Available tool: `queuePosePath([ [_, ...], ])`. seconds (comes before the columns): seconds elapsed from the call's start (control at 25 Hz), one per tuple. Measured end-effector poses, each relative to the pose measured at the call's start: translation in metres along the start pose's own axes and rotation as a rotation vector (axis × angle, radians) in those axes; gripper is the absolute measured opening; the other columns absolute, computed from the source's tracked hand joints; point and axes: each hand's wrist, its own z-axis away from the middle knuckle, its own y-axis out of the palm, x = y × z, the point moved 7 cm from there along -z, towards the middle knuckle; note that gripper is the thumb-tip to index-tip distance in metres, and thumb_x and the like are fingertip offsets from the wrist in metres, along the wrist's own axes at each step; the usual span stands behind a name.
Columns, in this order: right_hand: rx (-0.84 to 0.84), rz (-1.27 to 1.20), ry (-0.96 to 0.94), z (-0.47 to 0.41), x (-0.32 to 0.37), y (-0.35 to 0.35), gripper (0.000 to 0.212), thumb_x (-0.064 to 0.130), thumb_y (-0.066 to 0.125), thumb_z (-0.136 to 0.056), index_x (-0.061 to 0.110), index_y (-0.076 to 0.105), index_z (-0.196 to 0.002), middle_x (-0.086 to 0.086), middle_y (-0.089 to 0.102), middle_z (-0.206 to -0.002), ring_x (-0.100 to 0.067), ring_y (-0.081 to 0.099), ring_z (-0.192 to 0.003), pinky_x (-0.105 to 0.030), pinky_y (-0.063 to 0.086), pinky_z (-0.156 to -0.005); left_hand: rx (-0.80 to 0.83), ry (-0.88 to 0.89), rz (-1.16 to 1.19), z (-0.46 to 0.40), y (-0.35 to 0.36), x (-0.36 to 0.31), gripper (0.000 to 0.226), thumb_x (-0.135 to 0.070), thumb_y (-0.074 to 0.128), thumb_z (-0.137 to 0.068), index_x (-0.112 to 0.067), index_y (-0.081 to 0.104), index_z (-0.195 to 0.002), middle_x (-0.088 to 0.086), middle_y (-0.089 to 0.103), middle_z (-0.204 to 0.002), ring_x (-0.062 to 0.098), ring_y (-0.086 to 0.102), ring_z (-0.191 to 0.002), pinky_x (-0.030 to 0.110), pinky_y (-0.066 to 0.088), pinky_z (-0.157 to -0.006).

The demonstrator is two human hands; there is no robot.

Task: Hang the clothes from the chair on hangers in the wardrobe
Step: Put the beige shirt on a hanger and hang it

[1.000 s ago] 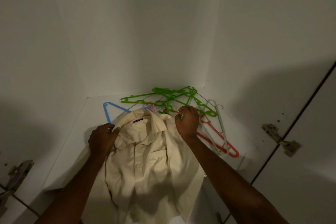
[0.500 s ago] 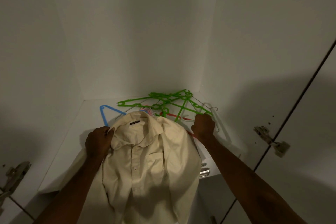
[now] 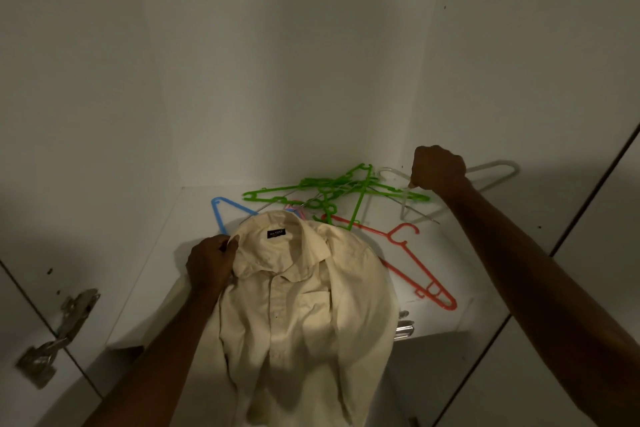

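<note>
A cream button-up shirt [image 3: 304, 308] lies front-up on the white wardrobe shelf [image 3: 156, 274], its lower part hanging over the front edge. My left hand [image 3: 209, 263] grips the shirt at the left side of the collar. My right hand [image 3: 438, 170] is raised above the shelf at the back right and grips a white hanger [image 3: 491, 172], which is lifted off the pile. Behind the shirt lie green hangers [image 3: 332, 191], a blue hanger [image 3: 220, 215] partly under the shirt, and a red hanger [image 3: 415, 267] to the right.
The wardrobe's white back and side walls close in the shelf. Metal door hinges [image 3: 59, 333] sit at the lower left. A door panel [image 3: 588, 253] stands at the right. A metal fitting [image 3: 403, 326] shows under the shelf's front edge.
My right hand let go of the shirt's right shoulder, moved to the hanger pile, and lifted the white hanger up and to the right. The red hanger is now uncovered. My left hand stayed on the collar.
</note>
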Motion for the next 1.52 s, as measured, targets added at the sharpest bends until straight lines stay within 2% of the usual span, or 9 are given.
queuePosePath([
  [0.08, 0.026, -0.108, 0.010, -0.004, -0.008, -0.009, 0.019, 0.026, 0.082, -0.076, 0.015, 0.071, -0.088, -0.004, 0.076, -0.090, -0.026, 0.074, -0.083, -0.036, 0.058, -0.081, -0.010, -0.005, 0.032, 0.001, -0.001, 0.001, 0.031, -0.036, 0.069, -0.096, -0.008, 0.076, -0.082, 0.008, 0.073, -0.073, 0.026, 0.066, -0.066, 0.030, 0.041, -0.060],
  [0.2, 0.077, -0.275, 0.005, -0.007, -0.013, -0.019, 0.020, 0.026, 0.086, -0.075, 0.014, 0.074, -0.064, 0.002, 0.072, -0.058, -0.013, 0.069, -0.048, -0.025, 0.056, -0.057, -0.011, -0.020, 0.086, 0.002, -0.001, 0.003, 0.030, -0.037, 0.068, -0.097, -0.009, 0.080, -0.099, 0.010, 0.077, -0.088, 0.031, 0.071, -0.081, 0.037, 0.053, -0.070],
  [0.32, 0.046, -0.393, 0.017, -0.007, -0.019, -0.027, 0.020, 0.025, 0.086, -0.074, 0.011, 0.076, -0.064, 0.004, 0.072, -0.058, -0.011, 0.066, -0.043, -0.024, 0.053, -0.054, 0.023, -0.067, 0.122, 0.001, 0.002, 0.007, 0.033, -0.037, 0.067, -0.098, -0.010, 0.079, -0.110, 0.012, 0.078, -0.100, 0.034, 0.072, -0.093, 0.043, 0.056, -0.080],
  [0.6, 0.080, -0.610, 0.126, 0.004, -0.036, -0.007, 0.017, 0.018, 0.087, -0.075, 0.006, 0.078, -0.066, -0.003, 0.073, -0.060, -0.010, 0.051, -0.033, -0.024, 0.045, -0.048, 0.060, -0.086, 0.156, -0.002, 0.009, 0.014, 0.034, -0.041, 0.066, -0.097, -0.011, 0.079, -0.108, 0.010, 0.078, -0.099, 0.032, 0.073, -0.091, 0.041, 0.057, -0.079],
  [0.76, -0.003, -0.787, 0.194, 0.008, -0.055, -0.007, 0.013, 0.015, 0.083, -0.077, 0.008, 0.079, -0.067, -0.009, 0.073, -0.062, -0.011, 0.047, -0.033, -0.023, 0.039, -0.041, 0.044, -0.092, 0.160, -0.003, 0.008, 0.016, 0.032, -0.038, 0.067, -0.098, -0.010, 0.079, -0.108, 0.011, 0.078, -0.098, 0.031, 0.072, -0.091, 0.038, 0.053, -0.077],
  [0.92, -0.018, -1.200, 0.291, 0.012, -0.068, -0.015, 0.013, 0.007, 0.074, -0.083, -0.005, 0.075, -0.077, -0.012, 0.068, -0.060, -0.013, 0.044, -0.032, -0.019, 0.028, -0.033, 0.048, -0.099, 0.162, -0.003, 0.008, 0.013, 0.032, -0.037, 0.066, -0.098, -0.009, 0.079, -0.104, 0.012, 0.078, -0.095, 0.031, 0.072, -0.088, 0.037, 0.053, -0.076],
  [1.08, 0.014, -1.543, 0.251, 0.019, -0.050, -0.004, 0.018, 0.008, 0.063, -0.094, -0.003, 0.071, -0.082, -0.011, 0.062, -0.068, -0.012, 0.050, -0.041, -0.020, 0.036, -0.040, 0.057, -0.082, 0.177, -0.003, 0.007, 0.011, 0.032, -0.037, 0.066, -0.098, -0.008, 0.079, -0.101, 0.012, 0.077, -0.091, 0.031, 0.071, -0.084, 0.039, 0.055, -0.075],
  [1.32, 0.138, -2.206, 0.163, 0.027, 0.050, 0.030, 0.019, -0.007, 0.047, -0.095, 0.001, 0.061, -0.086, -0.017, 0.065, -0.070, -0.023, 0.065, -0.061, -0.027, 0.056, -0.057, 0.071, -0.054, 0.122, -0.001, 0.000, -0.003, 0.033, -0.039, 0.065, -0.098, -0.010, 0.079, -0.092, 0.010, 0.076, -0.084, 0.030, 0.070, -0.078, 0.037, 0.053, -0.070],
  [1.52, 0.311, -2.443, 0.120, 0.034, 0.161, 0.054, 0.024, -0.014, 0.041, -0.098, 0.000, 0.061, -0.096, -0.018, 0.072, -0.072, -0.026, 0.074, -0.066, -0.030, 0.062, -0.062, 0.052, -0.119, 0.159, 0.001, -0.008, -0.004, 0.028, -0.037, 0.067, -0.097, -0.013, 0.080, -0.089, 0.006, 0.076, -0.083, 0.026, 0.070, -0.078, 0.037, 0.055, -0.070],
])
